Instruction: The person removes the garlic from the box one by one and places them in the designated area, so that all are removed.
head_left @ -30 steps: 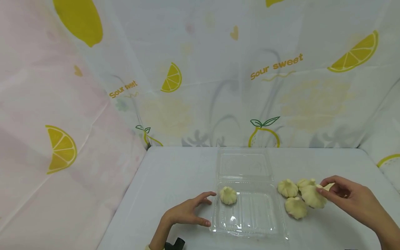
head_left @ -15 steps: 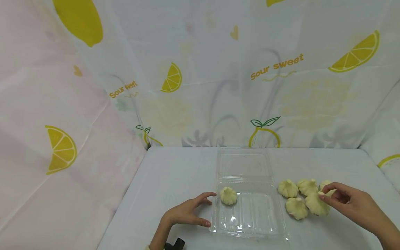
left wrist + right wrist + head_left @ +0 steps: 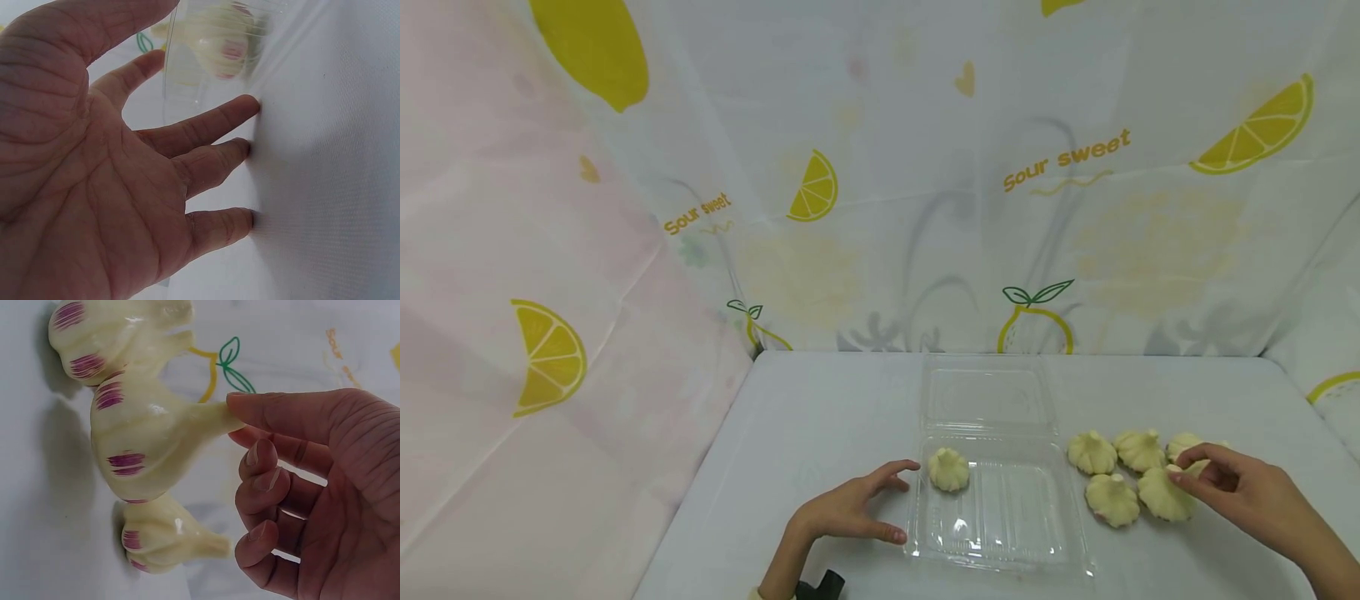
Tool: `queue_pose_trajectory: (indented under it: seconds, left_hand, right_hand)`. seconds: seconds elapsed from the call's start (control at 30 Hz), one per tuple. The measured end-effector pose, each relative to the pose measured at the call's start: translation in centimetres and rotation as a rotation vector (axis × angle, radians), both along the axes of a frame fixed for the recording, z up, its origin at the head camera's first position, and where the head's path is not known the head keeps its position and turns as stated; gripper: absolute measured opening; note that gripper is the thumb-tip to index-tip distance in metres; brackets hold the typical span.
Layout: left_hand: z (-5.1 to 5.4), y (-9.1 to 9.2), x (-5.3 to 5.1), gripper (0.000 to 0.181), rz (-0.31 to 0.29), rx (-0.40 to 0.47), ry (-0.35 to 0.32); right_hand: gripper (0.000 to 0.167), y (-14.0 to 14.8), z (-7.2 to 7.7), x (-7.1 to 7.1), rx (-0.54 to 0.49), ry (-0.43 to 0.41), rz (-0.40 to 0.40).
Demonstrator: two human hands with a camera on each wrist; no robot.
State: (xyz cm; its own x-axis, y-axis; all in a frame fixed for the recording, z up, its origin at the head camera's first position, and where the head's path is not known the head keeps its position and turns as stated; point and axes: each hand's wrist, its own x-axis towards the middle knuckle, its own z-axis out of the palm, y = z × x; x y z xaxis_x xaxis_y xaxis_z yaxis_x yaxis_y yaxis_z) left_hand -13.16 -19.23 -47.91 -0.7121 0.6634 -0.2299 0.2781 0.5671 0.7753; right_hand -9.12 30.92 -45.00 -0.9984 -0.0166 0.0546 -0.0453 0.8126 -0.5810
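My right hand (image 3: 1251, 496) pinches a garlic bulb (image 3: 1165, 496) by its stem between thumb and index finger. The right wrist view shows this pale garlic bulb (image 3: 140, 440) with purple streaks, low over the table beside other bulbs. Spread round the left side of a clear plastic clamshell container (image 3: 1011, 521) are the fingers of my left hand (image 3: 846, 507), which look relaxed; several fingertips touch the tabletop in the left wrist view. One garlic bulb (image 3: 948, 470) sits in the back left corner of the container's base. My right fingers partly hide the bulbs behind them.
Several more bulbs stand right of the container, among them a front garlic bulb (image 3: 1112, 500) and a back garlic bulb (image 3: 1091, 452). The container's lid (image 3: 988, 398) lies folded back on the white table (image 3: 827, 408). A lemon-print curtain (image 3: 880, 250) encloses the back and sides.
My right hand has moved slightly right and down with the pinched garlic bulb, away from the bulbs to its left, uncovering more of those behind. My left hand stays where it was.
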Motion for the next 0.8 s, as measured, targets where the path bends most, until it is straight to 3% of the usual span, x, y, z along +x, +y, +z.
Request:
queue_pose_trajectory:
  seconds: [0.4,0.63,0.8]
  left_hand:
    - [0.06,0.04,-0.04,0.086,-0.005,0.005,0.004]
    - [0.14,0.04,-0.02,0.086,-0.006,0.014,-0.004]
    - [0.2,0.04,0.02,0.086,-0.008,0.023,0.0]
  right_hand:
    - [0.021,0.13,-0.49,-0.17,0.017,0.005,0.011]
    - [0.025,0.06,-0.32,-0.37,0.025,-0.069,0.021]
    - [0.026,-0.01,-0.12,-0.32,0.031,-0.076,0.023]
